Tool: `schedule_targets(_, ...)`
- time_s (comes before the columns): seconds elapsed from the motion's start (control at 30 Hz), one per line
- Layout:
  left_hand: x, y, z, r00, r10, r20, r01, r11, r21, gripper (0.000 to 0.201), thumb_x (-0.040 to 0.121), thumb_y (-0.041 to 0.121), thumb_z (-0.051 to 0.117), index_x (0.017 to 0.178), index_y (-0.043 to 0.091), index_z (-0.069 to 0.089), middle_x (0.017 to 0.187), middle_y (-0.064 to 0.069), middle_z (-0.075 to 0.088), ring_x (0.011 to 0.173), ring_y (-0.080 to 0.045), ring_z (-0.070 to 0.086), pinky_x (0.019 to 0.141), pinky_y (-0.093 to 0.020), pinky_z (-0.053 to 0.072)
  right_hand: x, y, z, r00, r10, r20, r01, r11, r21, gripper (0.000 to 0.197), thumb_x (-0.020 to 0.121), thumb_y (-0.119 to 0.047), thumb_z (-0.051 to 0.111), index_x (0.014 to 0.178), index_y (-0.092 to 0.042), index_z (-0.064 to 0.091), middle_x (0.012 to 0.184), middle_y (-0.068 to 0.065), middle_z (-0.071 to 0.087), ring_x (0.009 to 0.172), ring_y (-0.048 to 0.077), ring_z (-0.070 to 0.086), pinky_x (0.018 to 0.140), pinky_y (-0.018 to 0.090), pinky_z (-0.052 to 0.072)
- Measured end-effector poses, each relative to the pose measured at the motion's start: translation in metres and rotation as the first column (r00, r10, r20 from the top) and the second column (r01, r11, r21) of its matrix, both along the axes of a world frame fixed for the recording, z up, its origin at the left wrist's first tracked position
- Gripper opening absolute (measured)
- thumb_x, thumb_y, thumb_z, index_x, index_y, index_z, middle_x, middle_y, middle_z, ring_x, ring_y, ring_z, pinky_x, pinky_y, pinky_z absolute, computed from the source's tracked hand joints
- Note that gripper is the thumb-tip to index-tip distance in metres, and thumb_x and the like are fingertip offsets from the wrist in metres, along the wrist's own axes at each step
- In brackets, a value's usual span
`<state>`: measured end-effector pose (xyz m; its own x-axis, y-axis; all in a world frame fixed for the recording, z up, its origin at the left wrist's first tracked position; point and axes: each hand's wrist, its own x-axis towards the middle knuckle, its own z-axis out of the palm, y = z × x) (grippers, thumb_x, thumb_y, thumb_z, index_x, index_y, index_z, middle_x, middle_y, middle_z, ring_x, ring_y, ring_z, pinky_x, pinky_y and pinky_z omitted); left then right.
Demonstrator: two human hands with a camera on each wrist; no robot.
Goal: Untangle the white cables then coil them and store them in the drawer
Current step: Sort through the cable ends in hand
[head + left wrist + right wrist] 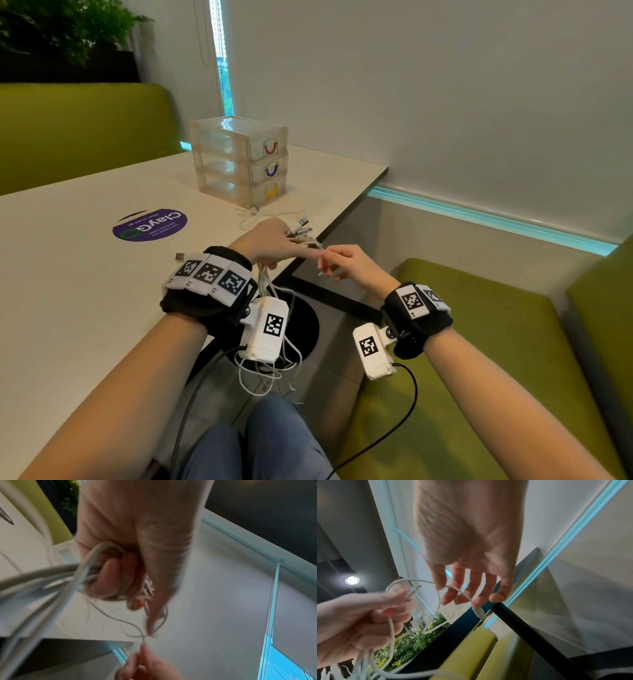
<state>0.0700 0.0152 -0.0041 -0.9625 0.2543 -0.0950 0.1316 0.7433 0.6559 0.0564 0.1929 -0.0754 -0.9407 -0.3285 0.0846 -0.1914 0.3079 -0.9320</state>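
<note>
A white table (85, 291) stood by a green bench (68, 130). A round purple sticker (150, 224) lay on the table. A leafy plant (61, 31) sat behind the bench.

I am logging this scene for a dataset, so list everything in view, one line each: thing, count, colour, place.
white cables: a tangled bunch, count unclear, white, gripped in the left hand and hanging below the table edge; more loose cable lies on the table in front of the drawer unit
USB plug: one, silver, on the table beside the left wrist
drawer unit: one, clear, three shut drawers with red, blue and yellow handles, far side of the table
table: one, white, left of the seat
round sticker: one, purple, on the table
bench seat: green, right and behind
plant: green, top left
left hand: grips the cable bunch
right hand: pinches one cable end
</note>
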Motion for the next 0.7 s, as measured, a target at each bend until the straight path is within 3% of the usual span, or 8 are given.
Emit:
schedule_targets(0.13, -0.005, -0.005, -0.002, 0.969, 0.208, -0.131, -0.201, 0.978, 0.063, 0.032, 0.091, 0.028, 0.057, 0.069, 0.007, 0.047, 0.059, -0.003, 0.043, 0.046, -0.015, 0.044, 0.038, -0.018, 0.038, -0.006, 0.009, -0.006, 0.967, -0.229, -0.109, 0.237, 0.969, 0.067, 0.042, 0.097, -0.03, 0.04, 0.06, -0.014, 0.052, 0.054, -0.001, 0.041, 0.047, 0.007, 0.039, 0.052, 0.016, 0.035)
schedule_targets(0.27, -0.008, -0.009, -0.003, 0.952, 0.303, -0.045, -0.297, 0.948, 0.114, 0.039, 0.091, 0.037, 0.054, 0.069, 0.006, 0.043, 0.062, -0.004, 0.042, 0.048, -0.016, 0.046, 0.044, -0.022, 0.034, -0.007, 0.028, -0.008, 0.757, -0.597, -0.264, 0.623, 0.782, 0.016, 0.043, 0.09, -0.02, 0.051, 0.05, -0.011, 0.04, 0.049, 0.001, 0.028, 0.048, 0.014, 0.028, 0.057, 0.026, 0.027)
schedule_targets(0.33, -0.009, -0.007, -0.002, 0.942, 0.334, -0.031, -0.325, 0.931, 0.164, 0.04, 0.094, 0.042, 0.044, 0.087, 0.003, 0.05, 0.064, -0.004, 0.043, 0.05, -0.016, 0.046, 0.044, -0.022, 0.032, -0.007, 0.039, -0.004, 0.628, -0.71, -0.317, 0.736, 0.675, -0.051, 0.037, 0.085, -0.011, 0.055, 0.048, -0.007, 0.048, 0.052, 0.004, 0.039, 0.053, 0.015, 0.035, 0.063, 0.026, 0.031)
schedule_targets(0.4, -0.01, -0.007, -0.003, 0.934, 0.354, -0.041, -0.344, 0.925, 0.161, 0.043, 0.098, 0.035, 0.036, 0.107, -0.003, 0.053, 0.072, -0.01, 0.048, 0.051, -0.017, 0.045, 0.044, -0.022, 0.031, -0.009, 0.045, -0.001, 0.561, -0.766, -0.314, 0.76, 0.627, -0.171, 0.019, 0.083, -0.005, 0.055, 0.066, -0.002, 0.064, 0.068, 0.01, 0.059, 0.066, 0.018, 0.055, 0.07, 0.028, 0.043)
schedule_targets(0.47, -0.011, -0.007, -0.005, 0.926, 0.369, -0.077, -0.358, 0.925, 0.123, 0.046, 0.099, 0.03, 0.036, 0.111, -0.01, 0.054, 0.09, -0.022, 0.057, 0.055, -0.024, 0.049, 0.052, -0.026, 0.039, -0.009, 0.044, 0.003, 0.626, -0.741, -0.244, 0.691, 0.672, -0.268, 0.023, 0.083, -0.001, 0.05, 0.064, -0.007, 0.06, 0.063, 0.009, 0.062, 0.057, 0.014, 0.061, 0.059, 0.027, 0.05)
schedule_targets(0.53, -0.013, -0.004, -0.008, 0.919, 0.376, -0.117, -0.364, 0.924, 0.118, 0.044, 0.098, 0.028, 0.041, 0.113, -0.01, 0.055, 0.11, -0.029, 0.061, 0.076, -0.036, 0.058, 0.07, -0.034, 0.045, -0.008, 0.041, 0.006, 0.74, -0.639, -0.208, 0.607, 0.769, -0.201, 0.032, 0.083, 0.0, 0.046, 0.054, -0.012, 0.046, 0.053, 0.005, 0.05, 0.038, 0.003, 0.044, 0.045, 0.023, 0.037)
schedule_targets(0.63, -0.01, 0.0, -0.008, 0.895, 0.422, -0.148, -0.399, 0.903, 0.158, 0.049, 0.096, 0.026, 0.049, 0.128, -0.009, 0.039, 0.13, -0.027, 0.05, 0.118, -0.039, 0.051, 0.095, -0.039, 0.042, -0.004, 0.037, 0.011, 0.877, -0.437, -0.202, 0.453, 0.89, 0.042, 0.035, 0.088, -0.01, 0.046, 0.054, -0.012, 0.04, 0.054, 0.004, 0.042, 0.038, 0.001, 0.034, 0.05, 0.022, 0.027)
schedule_targets(0.7, -0.008, 0.003, -0.007, 0.886, 0.434, -0.164, -0.406, 0.896, 0.178, 0.053, 0.095, 0.024, 0.051, 0.131, -0.009, 0.031, 0.134, -0.027, 0.045, 0.125, -0.037, 0.044, 0.1, -0.039, 0.038, 0.001, 0.033, 0.015, 0.904, -0.368, -0.217, 0.406, 0.898, 0.168, 0.029, 0.089, -0.015, 0.048, 0.061, -0.009, 0.045, 0.06, 0.008, 0.044, 0.048, 0.006, 0.037, 0.053, 0.022, 0.028)
